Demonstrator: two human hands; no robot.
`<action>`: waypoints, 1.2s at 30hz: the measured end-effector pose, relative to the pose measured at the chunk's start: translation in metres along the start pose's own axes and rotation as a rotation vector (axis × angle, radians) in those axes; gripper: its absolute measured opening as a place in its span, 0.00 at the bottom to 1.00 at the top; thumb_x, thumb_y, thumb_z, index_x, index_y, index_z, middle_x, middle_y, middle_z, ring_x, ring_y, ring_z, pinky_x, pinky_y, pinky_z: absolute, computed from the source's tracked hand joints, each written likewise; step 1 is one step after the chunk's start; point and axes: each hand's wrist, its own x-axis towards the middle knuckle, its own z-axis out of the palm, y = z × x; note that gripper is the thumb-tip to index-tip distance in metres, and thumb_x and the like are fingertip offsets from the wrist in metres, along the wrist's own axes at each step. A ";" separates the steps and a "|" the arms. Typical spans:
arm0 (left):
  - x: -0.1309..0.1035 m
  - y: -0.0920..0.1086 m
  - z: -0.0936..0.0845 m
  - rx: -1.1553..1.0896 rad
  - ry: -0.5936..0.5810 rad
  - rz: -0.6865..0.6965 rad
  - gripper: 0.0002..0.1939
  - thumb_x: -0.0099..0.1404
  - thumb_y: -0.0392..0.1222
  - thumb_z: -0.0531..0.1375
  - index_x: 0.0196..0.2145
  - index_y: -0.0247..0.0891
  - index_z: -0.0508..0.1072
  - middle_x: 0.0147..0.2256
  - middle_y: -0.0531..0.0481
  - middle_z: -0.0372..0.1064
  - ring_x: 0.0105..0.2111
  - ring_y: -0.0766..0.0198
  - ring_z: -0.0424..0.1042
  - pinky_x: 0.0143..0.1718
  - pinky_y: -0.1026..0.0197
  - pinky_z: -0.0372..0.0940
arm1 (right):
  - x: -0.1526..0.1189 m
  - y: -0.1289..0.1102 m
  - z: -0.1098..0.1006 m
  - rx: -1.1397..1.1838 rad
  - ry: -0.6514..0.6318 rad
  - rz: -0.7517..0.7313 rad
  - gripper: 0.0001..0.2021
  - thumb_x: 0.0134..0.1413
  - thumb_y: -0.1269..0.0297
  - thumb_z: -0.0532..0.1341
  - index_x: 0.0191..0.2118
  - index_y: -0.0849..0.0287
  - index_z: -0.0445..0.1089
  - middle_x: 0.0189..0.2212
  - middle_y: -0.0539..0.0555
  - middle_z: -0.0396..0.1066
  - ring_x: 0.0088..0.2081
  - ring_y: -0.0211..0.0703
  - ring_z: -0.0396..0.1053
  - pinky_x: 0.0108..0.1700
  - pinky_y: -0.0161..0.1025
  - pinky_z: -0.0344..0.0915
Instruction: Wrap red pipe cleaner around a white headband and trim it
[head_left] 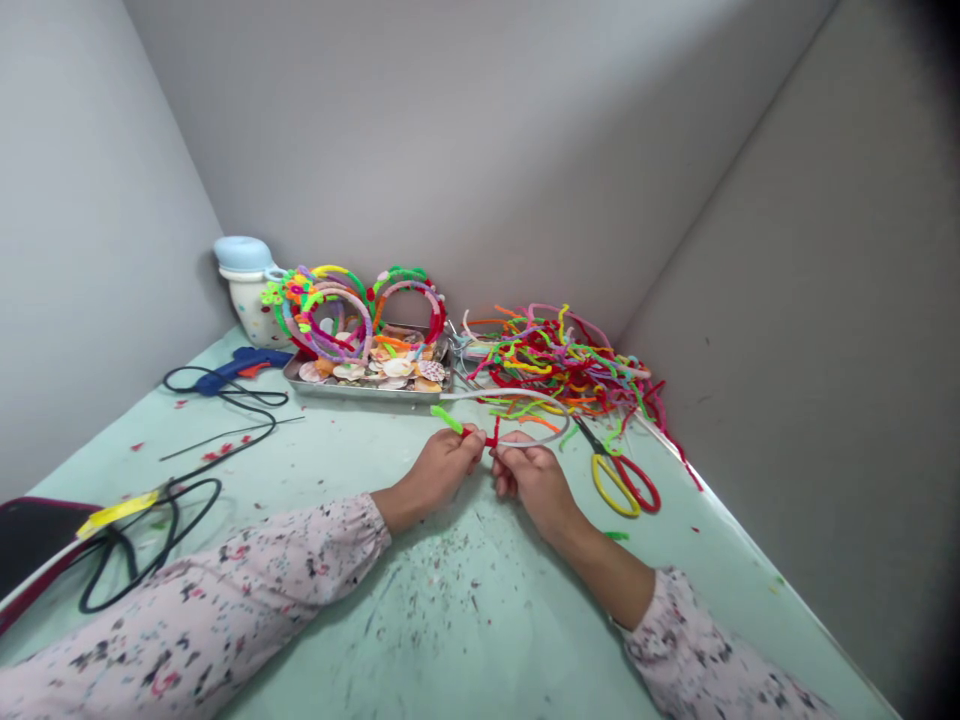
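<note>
A thin grey headband curves behind my hands, its near end wrapped in red and green pipe cleaner. My left hand is closed in a pinch on the wrapped end, with the green tip sticking out past its fingers. Close beside it, my right hand pinches the band where a short red pipe cleaner end stands up between the two hands. The fingertips partly hide the wrapping.
Yellow-and-red scissors lie right of my right hand. Behind are a metal tray of shells, finished headbands and piled pipe cleaners. A blue glue gun, black cable and cup are left.
</note>
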 end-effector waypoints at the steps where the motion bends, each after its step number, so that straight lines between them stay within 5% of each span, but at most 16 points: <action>1: 0.000 0.000 0.000 0.005 -0.001 0.004 0.19 0.63 0.50 0.49 0.19 0.36 0.60 0.16 0.57 0.54 0.18 0.70 0.52 0.22 0.64 0.49 | 0.000 0.000 0.000 0.011 -0.004 0.002 0.10 0.52 0.62 0.55 0.23 0.59 0.64 0.13 0.46 0.63 0.16 0.34 0.59 0.22 0.32 0.56; 36: -0.004 0.009 0.001 0.051 -0.039 0.045 0.18 0.63 0.47 0.48 0.19 0.37 0.58 0.17 0.57 0.53 0.20 0.69 0.54 0.25 0.64 0.51 | 0.002 0.002 -0.002 0.086 -0.031 0.018 0.07 0.48 0.62 0.56 0.23 0.58 0.62 0.16 0.45 0.63 0.15 0.33 0.59 0.17 0.31 0.55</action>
